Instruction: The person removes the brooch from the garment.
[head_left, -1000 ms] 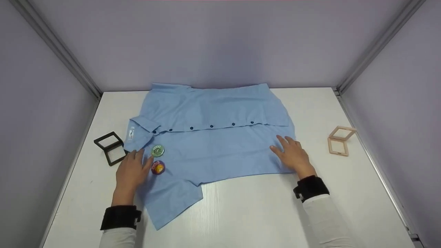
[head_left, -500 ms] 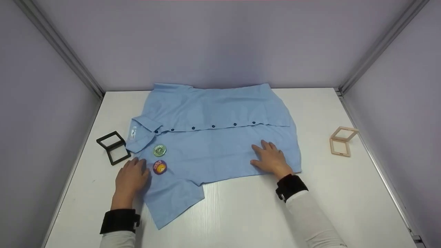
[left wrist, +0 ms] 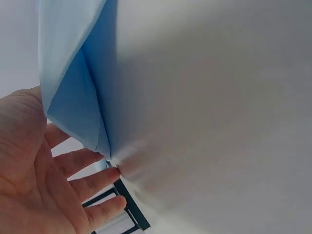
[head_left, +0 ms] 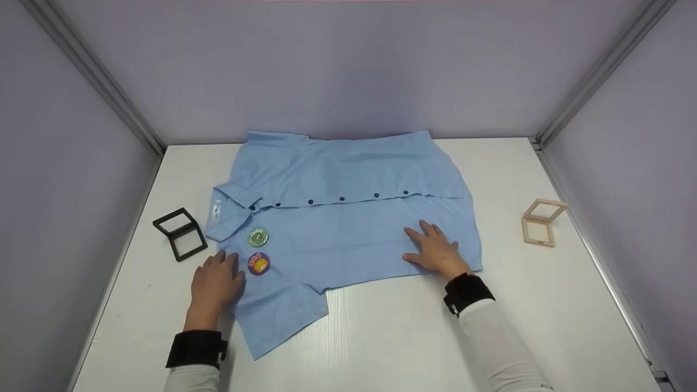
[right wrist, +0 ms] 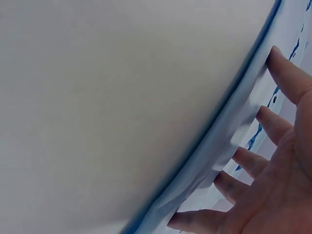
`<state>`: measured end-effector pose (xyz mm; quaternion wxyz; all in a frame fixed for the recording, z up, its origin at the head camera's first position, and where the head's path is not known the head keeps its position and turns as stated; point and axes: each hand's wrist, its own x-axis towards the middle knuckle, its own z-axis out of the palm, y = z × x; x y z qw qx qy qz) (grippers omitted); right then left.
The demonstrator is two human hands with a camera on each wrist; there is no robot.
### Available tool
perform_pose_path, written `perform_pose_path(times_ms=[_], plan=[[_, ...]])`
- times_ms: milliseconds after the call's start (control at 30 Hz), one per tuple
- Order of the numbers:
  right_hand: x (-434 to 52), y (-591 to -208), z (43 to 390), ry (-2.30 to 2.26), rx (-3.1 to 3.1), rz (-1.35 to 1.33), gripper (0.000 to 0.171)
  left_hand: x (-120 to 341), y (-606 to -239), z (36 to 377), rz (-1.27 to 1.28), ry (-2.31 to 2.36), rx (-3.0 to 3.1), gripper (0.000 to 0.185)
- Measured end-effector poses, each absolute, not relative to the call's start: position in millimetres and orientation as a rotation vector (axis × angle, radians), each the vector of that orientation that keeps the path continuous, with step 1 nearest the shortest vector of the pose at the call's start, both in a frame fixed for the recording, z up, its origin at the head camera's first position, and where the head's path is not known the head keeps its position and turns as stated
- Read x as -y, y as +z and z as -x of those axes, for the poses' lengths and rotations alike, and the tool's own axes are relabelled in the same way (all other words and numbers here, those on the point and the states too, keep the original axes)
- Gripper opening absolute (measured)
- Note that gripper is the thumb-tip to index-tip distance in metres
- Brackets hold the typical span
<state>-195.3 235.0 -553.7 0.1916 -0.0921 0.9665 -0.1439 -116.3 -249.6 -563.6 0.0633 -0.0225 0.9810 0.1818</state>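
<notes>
The shirt (head_left: 348,212) lies spread flat and buttoned on the table (head_left: 392,337), unfolded, two badges (head_left: 258,250) near its collar. Left hand (head_left: 216,283) rests flat, fingers apart, beside the badges; right hand (head_left: 435,251) presses flat near the hem. Smoothing looks nearly done.

Looks like a lab recording booth. White table (head_left: 392,337) boxed in by plain lavender walls (head_left: 348,65) with metal corner rails (head_left: 98,87).
</notes>
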Motion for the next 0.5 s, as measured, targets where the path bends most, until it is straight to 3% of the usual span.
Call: perform_pose_path(times_ms=[500], plan=[[-285.6,-550.4,201.6,-0.504,-2.695,0.221,0.077,208.2,-564.6,129.0,0.009,0.497,-3.013,0.050]])
